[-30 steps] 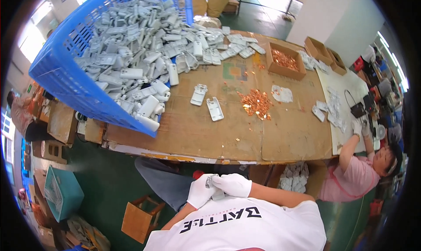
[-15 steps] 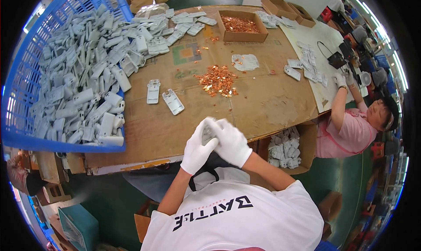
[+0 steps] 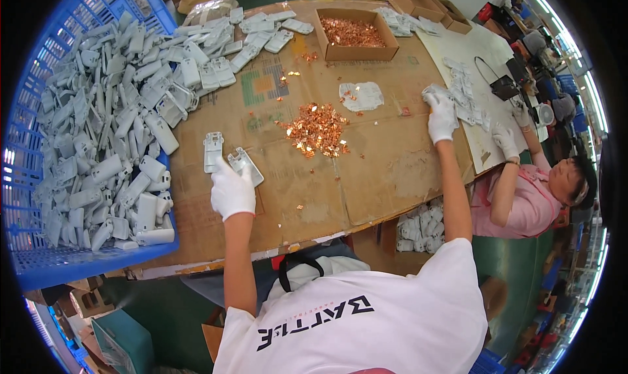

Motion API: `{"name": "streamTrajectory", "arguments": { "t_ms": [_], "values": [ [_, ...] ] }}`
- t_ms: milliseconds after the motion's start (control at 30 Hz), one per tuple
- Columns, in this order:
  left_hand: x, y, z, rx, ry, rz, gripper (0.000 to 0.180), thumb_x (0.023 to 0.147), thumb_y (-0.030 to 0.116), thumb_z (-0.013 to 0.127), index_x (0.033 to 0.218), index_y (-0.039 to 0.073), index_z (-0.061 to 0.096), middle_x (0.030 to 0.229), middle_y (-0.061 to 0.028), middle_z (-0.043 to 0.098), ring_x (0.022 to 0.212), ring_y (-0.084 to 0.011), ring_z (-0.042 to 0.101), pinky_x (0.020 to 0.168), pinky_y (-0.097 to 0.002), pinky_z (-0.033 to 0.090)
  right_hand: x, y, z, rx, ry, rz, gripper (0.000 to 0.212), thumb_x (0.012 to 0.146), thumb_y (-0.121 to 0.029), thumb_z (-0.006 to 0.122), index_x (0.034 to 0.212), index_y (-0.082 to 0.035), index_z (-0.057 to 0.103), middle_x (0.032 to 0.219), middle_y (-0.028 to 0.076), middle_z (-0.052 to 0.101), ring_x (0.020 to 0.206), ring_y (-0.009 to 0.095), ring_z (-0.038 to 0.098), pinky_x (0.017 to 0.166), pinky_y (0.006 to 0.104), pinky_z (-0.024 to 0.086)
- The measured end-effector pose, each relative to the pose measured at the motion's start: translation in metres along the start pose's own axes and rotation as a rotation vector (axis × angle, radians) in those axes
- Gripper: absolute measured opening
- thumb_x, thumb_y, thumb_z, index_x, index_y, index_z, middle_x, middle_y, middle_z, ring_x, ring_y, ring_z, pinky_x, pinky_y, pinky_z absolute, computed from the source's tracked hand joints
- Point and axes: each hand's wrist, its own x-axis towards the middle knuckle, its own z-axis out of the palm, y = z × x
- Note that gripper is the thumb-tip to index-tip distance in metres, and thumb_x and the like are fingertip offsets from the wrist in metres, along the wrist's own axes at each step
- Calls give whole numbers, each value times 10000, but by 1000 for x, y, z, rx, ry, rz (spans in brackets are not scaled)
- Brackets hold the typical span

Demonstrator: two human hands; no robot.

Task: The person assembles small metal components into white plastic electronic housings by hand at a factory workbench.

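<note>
Two grey-white plastic housings lie side by side on the cardboard-covered table. My gloved left hand (image 3: pixel 233 192) reaches over the right-hand housing (image 3: pixel 251 167), thumb and fingers apart around its near end. Its fingertips come close to the left-hand housing (image 3: pixel 212 150). At the table's right side, my gloved right hand (image 3: pixel 443 118) has its fingers curled over a grey-white housing (image 3: pixel 432 90), next to a row of similar housings (image 3: pixel 461 86). The fingers partly hide that piece. Between my hands lies a loose heap of small copper-coloured metal pieces (image 3: pixel 315 131).
A blue plastic crate (image 3: pixel 98 264) heaped with housings stands at the left. A cardboard box (image 3: pixel 362 53) of copper pieces sits at the back. A whitish patch (image 3: pixel 361 96) marks the cardboard. On the right, a co-worker in pink (image 3: pixel 517 197) works with gloved hands.
My hands have parted from together at the table's near edge. The left went left and forward to the housing; the right went far right to the row of housings.
</note>
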Motion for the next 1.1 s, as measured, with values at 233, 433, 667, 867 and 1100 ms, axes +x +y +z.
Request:
{"name": "streamTrajectory", "arguments": {
  "t_ms": [233,433,667,867,1100],
  "values": [
    [13,-12,17,-344,-74,137,584,847,250,710,1351,109,451,1097,-222,677,970,-421,666,830,-498,526,4,-172,-68,552,-3,-611,269,766,-21,610,1018,-96,665,1058,69,641,1029,270,625,893,395,517],
    [-34,-55,5,-1057,-288,212,616,843,-61,555,1429,92,446,1323,-172,586,1146,-249,625,983,-334,477,-9,-204,-57,619,-113,-743,246,789,-50,608,1032,-74,638,1056,66,623,1012,246,629,850,351,528],
    [-124,-97,-31,-1378,-849,20,565,783,-41,575,1342,14,511,1160,-99,601,949,-180,653,819,-329,567,5,-198,-51,661,-230,-625,196,762,-10,654,936,-100,650,959,57,655,908,267,634,780,372,529],
    [-151,-109,-9,-1132,-1088,264,655,797,65,711,1406,13,475,1161,-98,632,1065,-159,609,931,-287,487,14,-200,-54,619,-446,-456,141,790,-19,629,914,-86,633,899,127,637,892,340,625,771,433,515],
    [-165,-100,-13,-1208,-1198,527,648,929,91,590,1522,82,330,1178,-102,590,1003,-160,609,880,-293,508,9,-200,-66,493,-594,-473,103,786,-29,628,874,-68,592,877,148,601,880,364,612,773,451,496]
  ]
}}
